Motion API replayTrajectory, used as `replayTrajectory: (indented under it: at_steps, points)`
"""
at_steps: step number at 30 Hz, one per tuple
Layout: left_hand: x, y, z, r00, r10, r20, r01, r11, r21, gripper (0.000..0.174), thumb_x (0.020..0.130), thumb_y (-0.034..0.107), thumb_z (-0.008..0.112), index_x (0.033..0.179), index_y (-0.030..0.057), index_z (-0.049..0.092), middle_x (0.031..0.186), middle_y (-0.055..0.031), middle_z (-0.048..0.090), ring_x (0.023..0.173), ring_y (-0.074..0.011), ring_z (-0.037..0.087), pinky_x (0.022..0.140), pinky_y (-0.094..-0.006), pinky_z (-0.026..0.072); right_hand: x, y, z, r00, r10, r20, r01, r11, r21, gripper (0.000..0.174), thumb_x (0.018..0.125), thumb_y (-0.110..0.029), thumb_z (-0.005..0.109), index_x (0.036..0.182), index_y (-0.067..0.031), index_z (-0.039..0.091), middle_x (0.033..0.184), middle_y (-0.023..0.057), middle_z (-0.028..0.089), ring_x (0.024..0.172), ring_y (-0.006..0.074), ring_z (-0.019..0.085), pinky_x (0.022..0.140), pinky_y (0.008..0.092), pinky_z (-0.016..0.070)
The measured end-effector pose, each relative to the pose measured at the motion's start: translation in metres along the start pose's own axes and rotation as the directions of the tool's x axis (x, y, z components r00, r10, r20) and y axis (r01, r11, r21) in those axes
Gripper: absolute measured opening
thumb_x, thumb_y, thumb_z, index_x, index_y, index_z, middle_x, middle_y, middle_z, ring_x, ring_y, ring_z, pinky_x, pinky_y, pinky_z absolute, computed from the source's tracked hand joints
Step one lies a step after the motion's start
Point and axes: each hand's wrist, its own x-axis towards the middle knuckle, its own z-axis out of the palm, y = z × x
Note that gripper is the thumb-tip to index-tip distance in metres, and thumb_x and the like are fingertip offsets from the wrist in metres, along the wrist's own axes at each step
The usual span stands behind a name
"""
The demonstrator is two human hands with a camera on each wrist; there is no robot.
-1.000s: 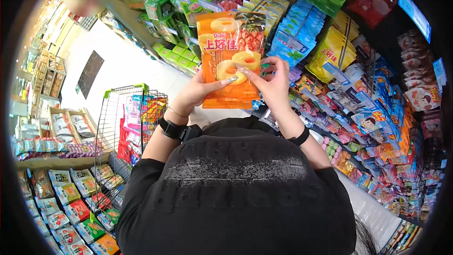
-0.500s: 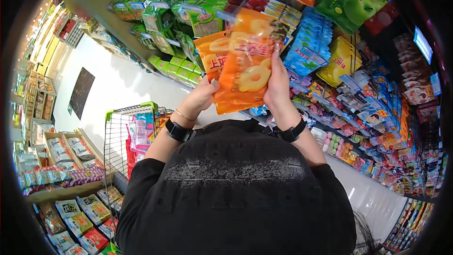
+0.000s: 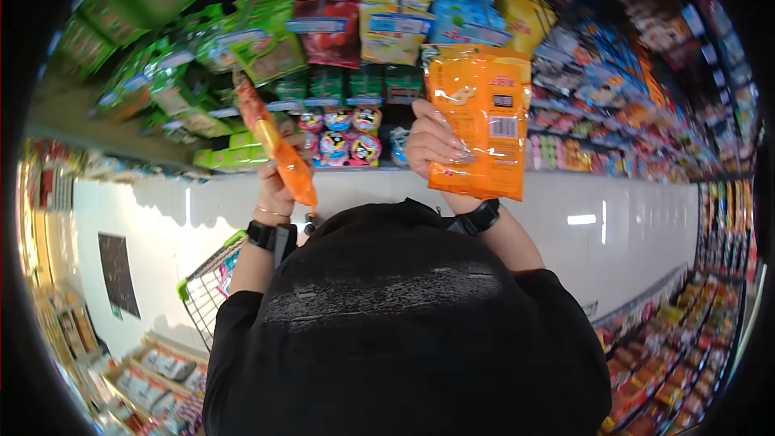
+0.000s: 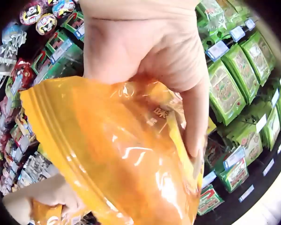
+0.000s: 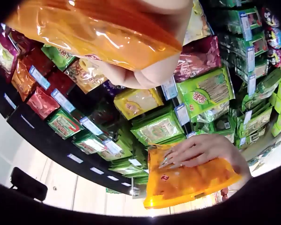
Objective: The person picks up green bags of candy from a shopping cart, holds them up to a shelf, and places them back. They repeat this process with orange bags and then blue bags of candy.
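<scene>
My left hand grips an orange snack bag, which shows edge-on in the head view. In the left wrist view, the thumb and fingers clasp the top of that shiny bag. Off to the right, my right hand holds a second orange snack bag upright. Its printed back, with a barcode, faces the head camera, and the fingertips lie across its left side. The bags are held apart. From the right wrist, the second bag hangs over the fingers, with the left hand and its bag below.
Ahead stand shelves with green packs, dark red packs, blue packs and round colourful packages. A shopping cart is at my left on the pale floor. More goods fill a display behind right.
The two orange bags, held together before, are now apart, one in each hand. The right one now shows its back. The view has turned to face the shelves, and the cart sits lower in view.
</scene>
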Motion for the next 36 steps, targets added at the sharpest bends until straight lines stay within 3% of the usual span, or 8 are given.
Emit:
replayTrajectory:
  at_steps: [4,8,13,22,26,29,32,36]
  points:
    - [0.016,-0.006,0.009,0.988,-0.081,-0.134,0.076,0.996,-0.042,0.027,0.078,0.02,0.064,0.097,0.009,0.048,0.084,-0.0009,0.054,0.084,-0.017,0.058,0.08,-0.0312,0.0469,-0.017,0.007,0.011,0.99,-0.111,-0.085,0.104,0.991,-0.087,0.022,0.092,-0.017,0.046,0.076,-0.0035,0.039,0.047,0.0042,0.046,0.036,0.012,0.049,0.037,0.0191,0.037]
    - [0.051,-0.012,-0.012,0.857,-0.155,0.492,0.43,0.742,-0.515,0.009,0.089,0.004,0.045,0.08,0.0008,0.043,0.06,-0.0136,0.062,0.05,-0.0195,0.063,0.047,-0.0262,0.0521,-0.037,0.001,0.018,0.983,-0.11,-0.144,0.088,0.984,-0.154,0.021,0.091,-0.018,0.048,0.078,-0.004,0.039,0.047,0.0034,0.043,0.034,0.0118,0.044,0.037,0.0203,0.0348]
    - [0.052,-0.014,0.012,0.951,-0.113,0.287,0.281,0.703,-0.653,0.015,0.088,0.006,0.049,0.075,0.0017,0.041,0.055,-0.0139,0.059,0.044,-0.0194,0.06,0.041,-0.0256,0.0503,-0.033,-0.004,-0.013,0.993,-0.026,-0.112,0.022,0.999,-0.041,0.021,0.091,-0.018,0.048,0.078,-0.004,0.039,0.047,0.0033,0.043,0.035,0.0118,0.044,0.038,0.0205,0.0346]
    - [0.069,-0.029,-0.01,0.886,-0.162,0.435,0.307,0.907,-0.288,0.018,0.09,0.016,0.049,0.079,0.0005,0.049,0.063,-0.0077,0.061,0.052,-0.0156,0.061,0.047,-0.0254,0.0513,-0.083,-0.034,0.018,0.983,-0.081,-0.163,0.054,0.985,-0.164,0.021,0.091,-0.018,0.048,0.078,-0.0039,0.039,0.048,0.0031,0.043,0.037,0.0119,0.044,0.038,0.0208,0.0343]
    - [0.064,-0.046,0.017,0.968,-0.101,-0.23,0.052,0.976,-0.213,0.02,0.091,0.019,0.048,0.098,0.0011,0.052,0.088,-0.0074,0.063,0.08,-0.0165,0.063,0.066,-0.0306,0.0544,-0.1,-0.065,0.059,0.947,-0.251,-0.202,0.176,0.928,-0.328,0.021,0.091,-0.018,0.049,0.078,-0.0038,0.039,0.049,0.003,0.043,0.037,0.0119,0.044,0.039,0.0209,0.0342]
    - [0.068,-0.054,0.013,0.911,-0.029,-0.412,0.211,0.89,0.404,0.041,0.094,0.028,0.044,0.128,0.0055,0.04,0.118,-0.0115,0.053,0.102,-0.0257,0.056,0.093,-0.04,0.0455,-0.104,-0.083,0.075,0.962,-0.209,-0.176,0.143,0.934,-0.328,0.023,0.09,-0.021,0.049,0.078,-0.0034,0.039,0.051,0.0035,0.042,0.039,0.0125,0.043,0.041,0.0207,0.0341]
    - [0.096,-0.094,0.042,0.858,-0.029,-0.512,0.248,0.897,0.365,0.045,0.093,0.028,0.047,0.129,0.0035,0.037,0.123,-0.0133,0.05,0.113,-0.0262,0.051,0.094,-0.0412,0.0441,-0.12,-0.103,0.09,0.978,-0.131,-0.16,0.067,0.932,-0.356,0.032,0.089,-0.03,0.052,0.087,0.0014,0.044,0.057,0.0058,0.044,0.045,0.0119,0.042,0.046,0.0215,0.0356]
    - [0.105,-0.119,0.024,0.87,-0.028,-0.492,0.28,0.85,0.446,0.042,0.094,0.026,0.044,0.129,0.0031,0.036,0.127,-0.0129,0.047,0.115,-0.0262,0.049,0.097,-0.0416,0.0419,-0.15,-0.121,0.101,0.876,-0.42,-0.237,0.212,0.776,-0.594,0.042,0.087,-0.038,0.054,0.104,0.0,0.049,0.073,0.0056,0.052,0.063,0.0129,0.051,0.054,0.0236,0.0419]
